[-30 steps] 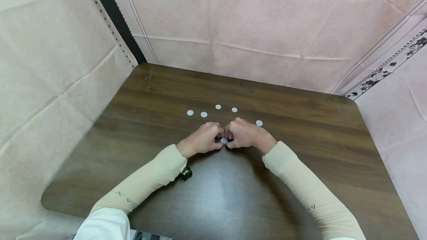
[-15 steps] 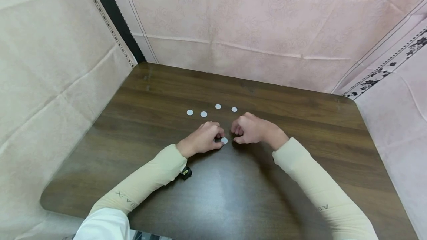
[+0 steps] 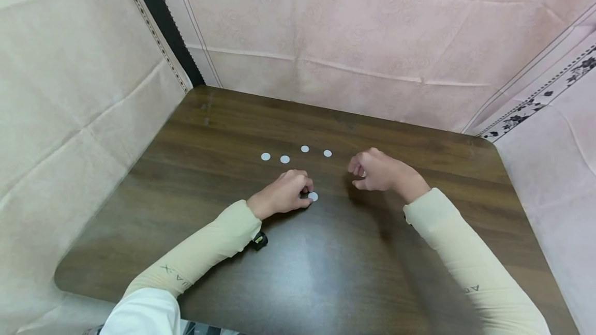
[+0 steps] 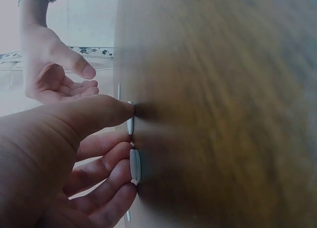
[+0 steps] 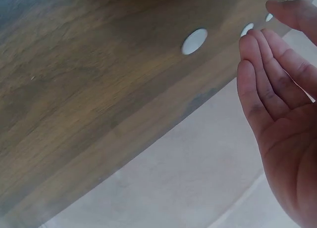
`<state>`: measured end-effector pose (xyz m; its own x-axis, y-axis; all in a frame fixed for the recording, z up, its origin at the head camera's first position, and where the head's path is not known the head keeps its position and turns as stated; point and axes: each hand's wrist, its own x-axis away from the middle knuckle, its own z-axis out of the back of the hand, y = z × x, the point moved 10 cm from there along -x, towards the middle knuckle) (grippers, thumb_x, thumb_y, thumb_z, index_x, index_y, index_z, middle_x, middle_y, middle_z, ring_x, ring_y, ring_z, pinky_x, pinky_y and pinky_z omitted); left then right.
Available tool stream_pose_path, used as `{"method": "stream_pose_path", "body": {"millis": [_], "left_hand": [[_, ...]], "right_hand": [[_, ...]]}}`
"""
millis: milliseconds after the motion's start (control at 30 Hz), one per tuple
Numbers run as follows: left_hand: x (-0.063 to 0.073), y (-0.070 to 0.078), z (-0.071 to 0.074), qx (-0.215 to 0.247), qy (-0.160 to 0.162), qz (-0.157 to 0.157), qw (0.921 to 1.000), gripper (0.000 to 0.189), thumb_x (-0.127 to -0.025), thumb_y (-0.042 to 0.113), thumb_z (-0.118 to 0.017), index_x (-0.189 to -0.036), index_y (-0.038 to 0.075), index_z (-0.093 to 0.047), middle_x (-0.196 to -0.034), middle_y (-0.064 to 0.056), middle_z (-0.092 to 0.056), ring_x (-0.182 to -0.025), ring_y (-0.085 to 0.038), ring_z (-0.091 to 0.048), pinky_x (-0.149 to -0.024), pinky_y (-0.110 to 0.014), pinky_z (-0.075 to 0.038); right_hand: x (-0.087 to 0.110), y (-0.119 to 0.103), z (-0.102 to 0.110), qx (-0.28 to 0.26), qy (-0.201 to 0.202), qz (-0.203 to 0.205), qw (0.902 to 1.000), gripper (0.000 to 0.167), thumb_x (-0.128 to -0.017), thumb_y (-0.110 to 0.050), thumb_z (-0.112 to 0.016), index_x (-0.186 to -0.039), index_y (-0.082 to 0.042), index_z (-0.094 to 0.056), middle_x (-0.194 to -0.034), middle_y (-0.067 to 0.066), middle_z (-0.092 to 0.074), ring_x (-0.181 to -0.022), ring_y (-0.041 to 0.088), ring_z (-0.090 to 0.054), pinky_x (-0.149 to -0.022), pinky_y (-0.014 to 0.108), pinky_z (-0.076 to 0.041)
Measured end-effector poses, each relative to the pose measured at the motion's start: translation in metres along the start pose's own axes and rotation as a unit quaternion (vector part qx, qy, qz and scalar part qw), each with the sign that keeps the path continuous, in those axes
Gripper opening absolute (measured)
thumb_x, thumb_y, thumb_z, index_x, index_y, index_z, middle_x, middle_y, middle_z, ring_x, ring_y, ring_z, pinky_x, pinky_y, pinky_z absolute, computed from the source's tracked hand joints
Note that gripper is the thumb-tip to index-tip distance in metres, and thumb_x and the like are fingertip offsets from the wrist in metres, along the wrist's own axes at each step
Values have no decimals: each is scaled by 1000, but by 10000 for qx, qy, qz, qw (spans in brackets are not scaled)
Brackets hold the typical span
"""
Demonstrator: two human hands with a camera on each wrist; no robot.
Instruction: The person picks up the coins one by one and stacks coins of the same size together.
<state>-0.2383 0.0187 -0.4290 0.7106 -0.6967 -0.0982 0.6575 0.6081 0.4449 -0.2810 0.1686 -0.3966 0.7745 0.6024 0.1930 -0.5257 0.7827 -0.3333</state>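
My left hand (image 3: 285, 193) stays low over the middle of the tabletop, thumb and curled fingers at a small flat white disc (image 3: 313, 196). In the left wrist view the thumb tip overlaps one end of a disc (image 4: 131, 126), with the index fingertip at its other end. A thicker pair of stacked discs (image 4: 135, 164) lies by the other fingertips. My right hand (image 3: 382, 170) hovers to the right, fingers loosely bent and thumb apart, holding nothing. Between its thumb and fingers a sliver of another white disc (image 3: 364, 173) shows, mostly hidden.
Beyond the left hand, several white discs lie spread on the brown wooden table (image 3: 223, 133), including a left one (image 3: 265, 156) and a right one (image 3: 328, 153). A pale cloth (image 3: 354, 40) hangs behind the table. A small black device (image 3: 259, 241) sits under the left wrist.
My right hand has drawn away from the left hand, moving right and slightly back over the right-hand disc. The left hand and the disc at its thumb have stayed in place.
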Motion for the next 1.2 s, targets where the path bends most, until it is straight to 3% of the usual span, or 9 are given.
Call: {"method": "stream_pose_path", "body": {"millis": [633, 967, 1200], "left_hand": [[-1, -1, -2, 49, -141, 114, 9998, 11, -94, 17, -78, -97, 7, -76, -94, -7, -66, -87, -20, -55, -79, -32, -51], [-1, 0, -2, -10, -104, 62, 9999, 11, -93, 17, -78, -93, 7, -75, -92, -7, -66, -85, -20, -54, -78, -31, -50], [-2, 0, -2, -8, -89, 80, 9999, 11, -93, 18, -78, -93, 8, -74, -91, -7, -65, -85, -19, -54, -78, -33, -50]], "right_hand": [[-3, 44, -2, 395, 40, -365, 9985, 15, -88, -10, -78, -100, -1, -74, -97, 11, -76, -91, 22, -70, -85, 43, -60], [-6, 55, -8, 359, -105, -422, 9984, 18, -89, -11, -82, -101, 0, -75, -94, 10, -75, -85, 19, -68, -80, 40, -60], [-11, 62, -10, 177, -225, -569, 9980, 20, -91, -14, -82, -104, 0, -76, -97, 11, -76, -88, 19, -71, -83, 40, -62]]}}
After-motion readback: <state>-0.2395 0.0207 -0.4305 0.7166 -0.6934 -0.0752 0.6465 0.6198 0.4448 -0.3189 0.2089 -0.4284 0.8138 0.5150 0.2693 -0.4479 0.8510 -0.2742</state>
